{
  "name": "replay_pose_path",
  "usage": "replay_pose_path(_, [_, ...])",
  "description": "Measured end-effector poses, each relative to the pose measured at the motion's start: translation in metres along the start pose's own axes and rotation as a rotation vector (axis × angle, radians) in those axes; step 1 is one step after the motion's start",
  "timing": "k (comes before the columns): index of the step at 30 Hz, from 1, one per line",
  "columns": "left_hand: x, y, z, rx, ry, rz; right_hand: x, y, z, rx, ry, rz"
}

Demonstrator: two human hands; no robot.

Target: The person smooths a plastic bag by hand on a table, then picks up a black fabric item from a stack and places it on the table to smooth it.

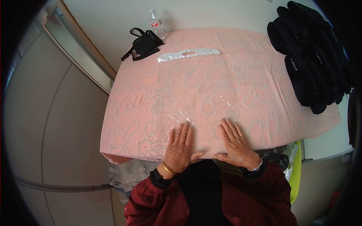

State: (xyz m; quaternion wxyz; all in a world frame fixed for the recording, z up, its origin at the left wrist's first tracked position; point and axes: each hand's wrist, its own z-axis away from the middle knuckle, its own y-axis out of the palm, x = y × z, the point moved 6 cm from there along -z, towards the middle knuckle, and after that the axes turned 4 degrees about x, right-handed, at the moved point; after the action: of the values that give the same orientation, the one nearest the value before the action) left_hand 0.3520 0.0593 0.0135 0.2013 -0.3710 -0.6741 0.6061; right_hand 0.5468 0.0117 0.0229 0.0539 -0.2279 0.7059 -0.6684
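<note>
A clear plastic bag (205, 88) lies flat on the pink patterned cloth (132, 109) that covers the table. Its silver handle strip (188, 54), with a cut-out grip hole, points toward the wall. My left hand (179, 147) rests palm down near the front edge, fingers stretched out over the bag's near end. To its right, my right hand (236, 147) is also flat, fingers extended and thumb pointing inward. Neither hand grips anything. Glints and small wrinkles show in the plastic just beyond my fingertips.
A stack of black knit-like items with small white lettering (311, 58) sits at the right. At the back left are a black strapped pouch (146, 44) and a water bottle (157, 24). Below the front edge, a lime-green container (297, 173) stands beside plastic packaging (130, 173).
</note>
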Motion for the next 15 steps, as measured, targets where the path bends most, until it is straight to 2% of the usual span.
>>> replay_pose_path(2, [0.024, -0.008, 0.014, 0.005, -0.029, -0.026, -0.002, -0.002, 0.002, -0.002, 0.011, 0.003])
replay_pose_path(4, [0.052, -0.014, 0.029, 0.000, -0.168, -0.067, -0.005, -0.004, 0.007, -0.001, 0.017, 0.015])
replay_pose_path(7, [0.070, -0.019, 0.039, 0.011, -0.215, -0.081, -0.011, -0.005, 0.011, -0.007, 0.048, 0.017])
replay_pose_path(13, [0.059, -0.019, 0.070, 0.050, -0.281, -0.108, -0.006, -0.004, 0.041, 0.009, 0.089, 0.089])
replay_pose_path(15, [0.046, -0.018, 0.091, 0.020, -0.297, -0.089, 0.008, -0.007, 0.056, -0.004, 0.066, 0.025])
